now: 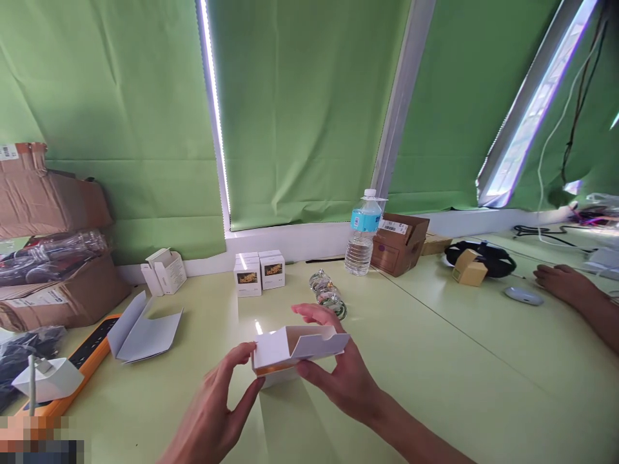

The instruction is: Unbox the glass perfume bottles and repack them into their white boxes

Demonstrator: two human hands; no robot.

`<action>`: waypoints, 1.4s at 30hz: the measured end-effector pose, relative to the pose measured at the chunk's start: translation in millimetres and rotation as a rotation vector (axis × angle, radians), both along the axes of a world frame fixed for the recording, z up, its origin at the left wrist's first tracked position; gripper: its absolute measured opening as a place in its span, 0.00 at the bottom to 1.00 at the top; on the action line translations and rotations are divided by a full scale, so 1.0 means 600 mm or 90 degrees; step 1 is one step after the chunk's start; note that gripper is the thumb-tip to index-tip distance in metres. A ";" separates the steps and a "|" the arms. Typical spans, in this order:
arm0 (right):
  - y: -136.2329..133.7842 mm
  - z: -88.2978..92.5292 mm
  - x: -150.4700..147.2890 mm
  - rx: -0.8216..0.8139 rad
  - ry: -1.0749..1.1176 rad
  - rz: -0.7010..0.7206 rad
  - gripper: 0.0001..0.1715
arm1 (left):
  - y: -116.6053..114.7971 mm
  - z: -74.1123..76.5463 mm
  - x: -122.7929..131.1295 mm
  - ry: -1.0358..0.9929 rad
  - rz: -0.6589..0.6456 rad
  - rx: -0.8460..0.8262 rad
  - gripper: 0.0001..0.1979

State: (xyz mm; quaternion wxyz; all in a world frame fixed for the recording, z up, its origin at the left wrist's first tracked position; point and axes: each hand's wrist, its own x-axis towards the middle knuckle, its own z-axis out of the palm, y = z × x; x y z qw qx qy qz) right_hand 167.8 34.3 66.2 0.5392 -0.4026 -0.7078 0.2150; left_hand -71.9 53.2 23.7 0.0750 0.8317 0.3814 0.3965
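A small white cardboard box [275, 348] is held low over the table between my two hands, its end flap raised and its inside partly showing. My left hand [225, 390] grips the left end between thumb and fingers. My right hand [345, 374] wraps the right side, thumb on the near face and fingers behind. Beyond the hands lie several coiled cables in clear wrapping [327, 293]. Two upright stacks of white picture boxes [260, 272] stand further back. Left of my hands rests an unfolded white card piece [147, 338].
At left are brown cartons [53, 200], an orange power strip [91, 357] with a white plug, and an open white box [164, 270]. A water bottle [363, 238] and a brown box [399, 243] stand at the back. Another person's hand [561, 283] rests right, near a mouse [523, 296].
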 end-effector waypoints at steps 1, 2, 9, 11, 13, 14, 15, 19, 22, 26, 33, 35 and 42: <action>-0.002 0.000 0.000 0.000 0.009 0.000 0.36 | 0.000 0.000 0.000 0.007 0.006 0.002 0.23; -0.003 0.000 0.000 0.005 0.016 -0.004 0.35 | -0.001 0.000 0.000 0.014 0.009 0.004 0.24; -0.006 0.002 0.000 0.082 -0.032 -0.023 0.27 | -0.004 0.011 0.006 0.030 -0.030 -0.003 0.22; -0.010 0.001 -0.001 0.075 -0.022 -0.029 0.34 | -0.005 0.010 0.007 0.032 -0.021 0.007 0.23; -0.013 0.001 -0.002 0.107 -0.010 -0.027 0.35 | -0.006 0.008 0.007 0.034 -0.016 0.017 0.23; -0.013 0.002 -0.003 0.131 -0.012 -0.020 0.32 | -0.006 0.008 0.007 0.035 -0.016 0.019 0.23; -0.013 0.003 -0.002 0.157 -0.018 -0.010 0.28 | -0.006 0.008 0.007 0.035 -0.018 0.018 0.23; -0.009 0.014 0.001 0.216 -0.048 0.008 0.23 | -0.007 0.012 0.007 0.035 -0.030 0.013 0.22; -0.008 0.023 0.005 0.246 -0.071 0.002 0.24 | -0.005 0.013 0.006 0.039 -0.037 0.013 0.23; -0.012 0.035 0.007 0.268 -0.095 -0.023 0.24 | -0.003 0.007 0.005 0.040 -0.041 0.040 0.25; -0.016 0.040 0.011 0.265 -0.115 -0.026 0.23 | -0.006 0.004 0.003 0.044 -0.041 0.053 0.25; -0.017 0.039 0.013 0.255 -0.117 -0.015 0.23 | -0.006 0.005 0.003 0.047 -0.042 0.049 0.25; -0.016 0.035 0.011 0.228 -0.100 -0.008 0.23 | -0.005 0.008 0.002 0.066 -0.030 0.064 0.25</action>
